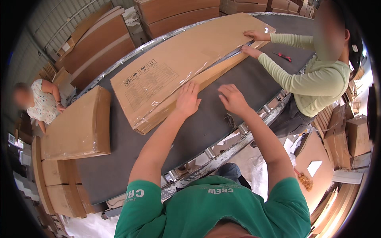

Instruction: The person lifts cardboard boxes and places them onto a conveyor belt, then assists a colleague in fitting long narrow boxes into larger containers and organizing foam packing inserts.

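"Two bare hands are yours here: where do you have them on the long carton?"

"Your left hand lies on its near edge, fingers spread flat and gripping nothing. Your right hand hangs loosely curled just off that side, over the dark belt, clasping nothing."

"And how does the carton itself sit in front of you?"

"It lies flat on the belt, slanting away from you. Its seam gapes along the edge facing you, toward the right end, where a co-worker's hands are placed."

"So you seem to be closing that edge. What makes it good work?"

"Judging by the gap, you'd do best to press with your whole left palm, tuck the side wall in with your right, and work toward the co-worker's end, so no bulge is trapped between you. Match their pressure; one side pushing alone could skew the carton."

"Anything to watch?"

"You have a red knife beyond the carton's right end; mind it when you reach."
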`<action>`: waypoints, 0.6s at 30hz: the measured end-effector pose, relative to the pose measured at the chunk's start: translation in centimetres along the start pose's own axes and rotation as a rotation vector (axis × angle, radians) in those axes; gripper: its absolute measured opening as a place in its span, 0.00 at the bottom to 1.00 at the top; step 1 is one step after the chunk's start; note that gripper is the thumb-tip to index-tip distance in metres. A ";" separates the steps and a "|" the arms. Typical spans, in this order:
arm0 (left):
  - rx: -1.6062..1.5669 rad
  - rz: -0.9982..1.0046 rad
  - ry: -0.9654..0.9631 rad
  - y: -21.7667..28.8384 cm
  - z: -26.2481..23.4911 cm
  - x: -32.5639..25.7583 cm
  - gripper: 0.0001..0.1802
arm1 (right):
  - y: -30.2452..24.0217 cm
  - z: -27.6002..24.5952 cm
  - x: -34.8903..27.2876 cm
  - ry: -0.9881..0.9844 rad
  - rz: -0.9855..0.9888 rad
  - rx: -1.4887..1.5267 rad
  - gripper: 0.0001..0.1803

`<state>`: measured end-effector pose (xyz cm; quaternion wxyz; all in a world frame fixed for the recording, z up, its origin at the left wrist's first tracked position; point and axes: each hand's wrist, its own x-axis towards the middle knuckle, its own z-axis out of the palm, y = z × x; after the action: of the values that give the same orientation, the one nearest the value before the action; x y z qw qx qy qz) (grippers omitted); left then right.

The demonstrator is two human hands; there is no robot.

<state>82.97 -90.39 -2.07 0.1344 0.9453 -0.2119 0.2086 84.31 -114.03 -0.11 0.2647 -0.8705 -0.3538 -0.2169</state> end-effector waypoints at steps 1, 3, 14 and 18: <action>-0.005 -0.007 0.011 0.4 0.2 0.0 0.35 | 1.0 0.7 1.0 -0.020 -0.010 -0.059 0.16; 0.003 -0.011 0.041 1.2 0.1 0.5 0.36 | 3.2 1.7 3.5 -0.039 -0.037 -0.174 0.21; -0.001 -0.174 0.056 2.7 2.7 5.6 0.41 | 9.9 2.8 10.5 -0.248 -0.264 -0.074 0.33; 0.157 -0.406 0.065 4.7 4.1 8.1 0.43 | 10.6 3.3 11.3 -0.413 -0.210 -0.139 0.34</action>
<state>88.91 -98.72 -1.22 0.1062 0.9689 0.0042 0.2236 100.09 -112.85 0.47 0.1022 -0.8710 -0.4731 -0.0844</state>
